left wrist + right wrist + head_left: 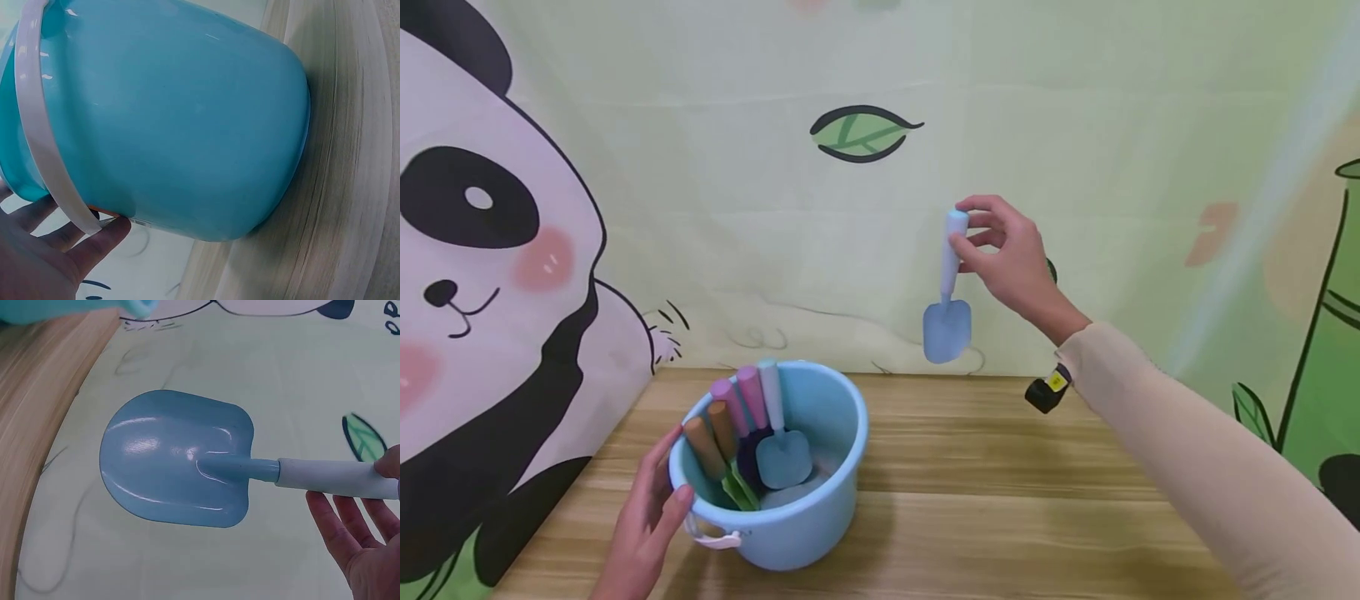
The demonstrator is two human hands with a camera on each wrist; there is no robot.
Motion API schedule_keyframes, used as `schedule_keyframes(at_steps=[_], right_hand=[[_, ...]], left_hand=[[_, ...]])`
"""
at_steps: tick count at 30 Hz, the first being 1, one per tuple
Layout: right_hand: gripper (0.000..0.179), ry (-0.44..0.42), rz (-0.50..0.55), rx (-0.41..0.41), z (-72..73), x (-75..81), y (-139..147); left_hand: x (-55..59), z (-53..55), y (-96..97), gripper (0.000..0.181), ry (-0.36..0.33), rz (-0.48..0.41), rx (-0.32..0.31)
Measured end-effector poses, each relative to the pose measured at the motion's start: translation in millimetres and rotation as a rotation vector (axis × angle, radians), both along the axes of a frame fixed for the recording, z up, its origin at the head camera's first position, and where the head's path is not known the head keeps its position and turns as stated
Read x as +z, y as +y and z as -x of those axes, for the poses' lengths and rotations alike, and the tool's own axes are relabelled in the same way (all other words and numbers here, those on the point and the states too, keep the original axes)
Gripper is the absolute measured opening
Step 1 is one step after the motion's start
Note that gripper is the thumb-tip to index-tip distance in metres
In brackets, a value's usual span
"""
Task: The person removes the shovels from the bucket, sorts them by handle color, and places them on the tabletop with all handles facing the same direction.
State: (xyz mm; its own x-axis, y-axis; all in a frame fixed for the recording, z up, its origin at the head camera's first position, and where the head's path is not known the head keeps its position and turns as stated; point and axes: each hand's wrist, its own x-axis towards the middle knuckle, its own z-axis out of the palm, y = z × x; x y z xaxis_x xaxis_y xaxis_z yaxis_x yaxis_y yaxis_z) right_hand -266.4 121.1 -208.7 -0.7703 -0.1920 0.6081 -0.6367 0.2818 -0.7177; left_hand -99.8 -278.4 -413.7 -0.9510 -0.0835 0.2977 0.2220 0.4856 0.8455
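My right hand [1011, 258] holds a small blue garden trowel [947, 331] by its pale handle, blade down, above and right of the bucket. Close up in the right wrist view, thumb and fingers pinch the handle and the trowel's rounded blade [178, 459] shows fully. My left hand [643, 508] rests against the left side of a light blue bucket [805, 525], fingers spread by its rim. Inside the bucket lean another blue trowel [784, 460], two tools with purple handles [751, 396] and two with brown handles [703, 446] and green ends.
The bucket stands on a wood-grain table [1000, 475]. Its white carrying handle [37, 119] hangs at the near left side. Behind the table is a pale green backdrop [737, 208] with a panda and a leaf. A black device [1047, 393] is strapped at my right wrist.
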Motion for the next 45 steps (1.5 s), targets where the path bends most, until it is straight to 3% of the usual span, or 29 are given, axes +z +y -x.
schedule_keyframes(at_steps=[7,10,14,20,26,33,40,45], right_hand=[[0.038,-0.04,-0.062,-0.073,5.4,-18.9,39.8],[0.039,-0.069,-0.081,-0.103,11.2,-28.9,58.3],[0.041,-0.118,-0.106,-0.136,26.8,-50.5,86.3],[0.046,-0.169,-0.152,-0.2,43.8,-81.4,124.1],[0.047,-0.212,-0.181,-0.254,45.4,-105.4,154.3],[0.049,-0.277,-0.205,-0.262,45.2,-131.3,185.1],[0.051,-0.338,-0.244,-0.244,43.2,-152.5,206.2],[0.052,-0.378,-0.264,-0.229,43.2,-166.9,220.1]], left_hand=[[-2.4,-1.6,3.0,0.062,0.061,-0.005,-0.012],[-2.2,-1.6,3.1,0.062,0.053,-0.005,-0.004],[-1.2,-1.7,2.6,0.061,0.022,0.006,0.009],[-0.5,-0.9,2.6,0.062,0.034,-0.003,-0.001],[-1.2,-2.2,2.9,0.062,0.001,-0.019,0.015],[1.5,-5.3,3.8,0.061,-0.015,-0.031,0.055],[1.9,-6.1,0.8,0.061,-0.006,-0.05,0.044],[-0.2,-7.7,0.2,0.062,0.037,-0.057,0.031]])
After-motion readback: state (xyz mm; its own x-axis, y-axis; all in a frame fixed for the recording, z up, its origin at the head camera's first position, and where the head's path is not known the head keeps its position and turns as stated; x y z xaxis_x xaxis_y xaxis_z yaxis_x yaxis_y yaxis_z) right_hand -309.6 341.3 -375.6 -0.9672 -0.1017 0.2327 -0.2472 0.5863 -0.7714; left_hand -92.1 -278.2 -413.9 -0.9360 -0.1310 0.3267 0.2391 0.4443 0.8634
